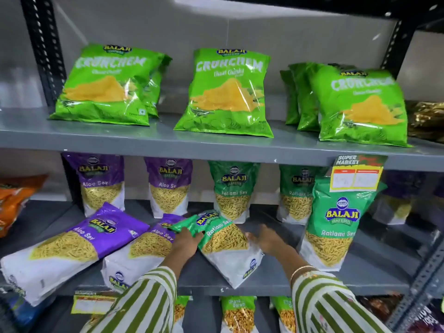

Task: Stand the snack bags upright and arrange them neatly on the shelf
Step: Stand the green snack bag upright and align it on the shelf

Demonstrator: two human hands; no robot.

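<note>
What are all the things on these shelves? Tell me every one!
Crunchem chip bags: at least six, bright green, top shelf.
Aloo Sev bags: four, purple and white, middle shelf; two upright, two lying.
Ratlami Sev bags: four, green and white, middle shelf; three upright, one lying.
Price tag: one, yellow and red, shelf edge.
Orange bags: far left, count unclear.
Left hand: on the lying green bag.
Right hand: beside that bag.
</note>
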